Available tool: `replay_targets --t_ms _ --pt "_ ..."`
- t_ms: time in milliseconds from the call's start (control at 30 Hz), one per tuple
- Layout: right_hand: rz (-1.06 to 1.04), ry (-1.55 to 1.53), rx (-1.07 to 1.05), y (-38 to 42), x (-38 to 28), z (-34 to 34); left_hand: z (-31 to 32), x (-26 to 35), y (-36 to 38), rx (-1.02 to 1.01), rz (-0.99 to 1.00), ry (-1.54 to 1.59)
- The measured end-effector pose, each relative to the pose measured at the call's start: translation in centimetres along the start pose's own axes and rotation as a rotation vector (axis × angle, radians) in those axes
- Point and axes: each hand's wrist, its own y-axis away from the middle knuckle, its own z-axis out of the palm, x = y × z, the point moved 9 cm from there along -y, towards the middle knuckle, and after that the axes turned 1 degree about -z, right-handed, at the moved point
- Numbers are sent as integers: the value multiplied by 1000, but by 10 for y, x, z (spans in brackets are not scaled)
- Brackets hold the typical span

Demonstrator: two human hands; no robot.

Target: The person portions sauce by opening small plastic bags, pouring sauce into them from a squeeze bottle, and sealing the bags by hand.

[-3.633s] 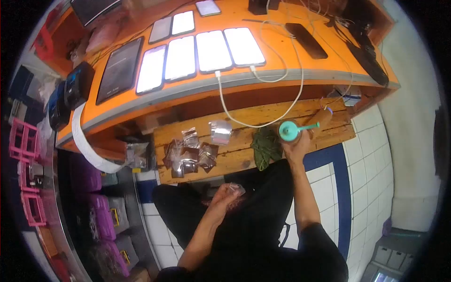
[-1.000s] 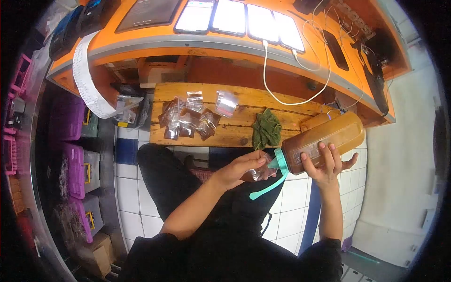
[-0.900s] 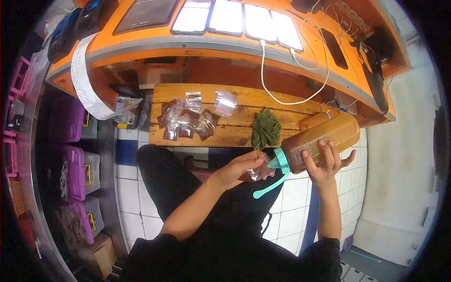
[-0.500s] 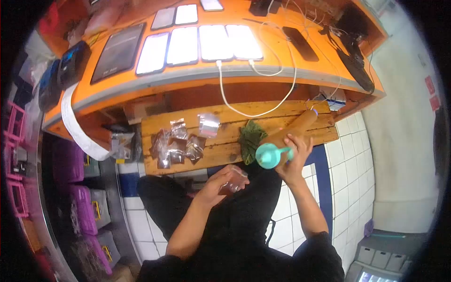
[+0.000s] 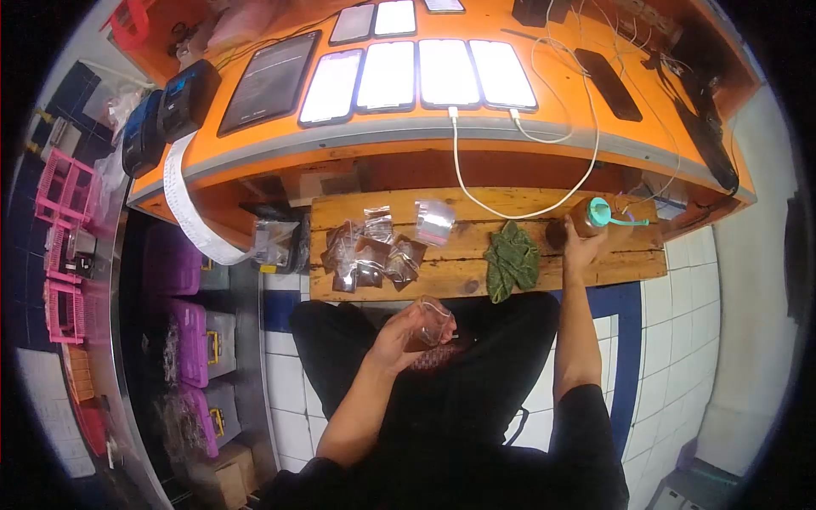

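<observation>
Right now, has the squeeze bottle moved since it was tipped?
Yes: the squeeze bottle's teal cap has gone from in front of the green cloth to its right, over the bench.

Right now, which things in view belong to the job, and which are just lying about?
Job:
bag in left hand
teal-capped bottle in right hand
filled bags
flat bag
probably green cloth

Lying about, apparently:
phones
tablet
paper strip

Premises are consistent with a shop or small business counter; exact trade cannot be determined. An orange counter (image 5: 382, 136) across the upper frame carries rows of lit phones (image 5: 446, 75), a tablet (image 5: 270, 83) and charging cables (image 5: 460, 161). At upper left, a small dark machine (image 5: 189, 100) stands above a hanging printed paper strip (image 5: 189, 204).
</observation>
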Motion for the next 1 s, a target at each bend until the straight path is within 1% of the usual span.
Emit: replay_targets --t_ms 33,100,133,167,200,233,267,333,367,433,533,600,700,800,900,1000 --pt "7 -11 -31 -1 -1 1 2 1 0 -3 0 3" --pt "164 -173 -95 14 24 8 2 3 -2 43 -1 -9" --pt "239 -253 -127 25 25 6 1 4 -3 63 0 -13" --pt "275 -236 -226 44 22 3 0 3 -6 48 -13 -25" --pt "309 -217 -328 75 -13 -6 -4 2 -8 34 -23 -34" --pt "163 -73 -383 105 -83 -25 -8 -2 -10 26 -33 -42" --pt "-49 -186 -546 130 -138 -30 -12 -6 -11 34 -53 -99" --pt "-399 -19 -772 176 -218 -45 -20 -15 -7 56 -143 -219" --pt "-427 -2 -832 188 -230 -48 -16 -18 -5 93 -172 -181" --pt "-516 17 -947 207 -248 -46 -14 -26 2 84 -226 -203" --pt "-506 -83 -1001 219 -239 -42 -14 -25 13 103 -237 -322" --pt "-473 -91 -1035 224 -243 -38 -16 -26 24 144 -226 -410" --pt "-492 -91 -1071 233 -254 -31 -17 -3 42 297 -49 -761" --pt "-468 -139 -1143 247 -254 -19 -25 7 60 406 55 -807" --pt "-309 -266 -1196 260 -246 -10 -23 28 77 516 150 -973" --pt "-164 -300 -1355 278 -234 0 -21 38 87 560 270 -1036"
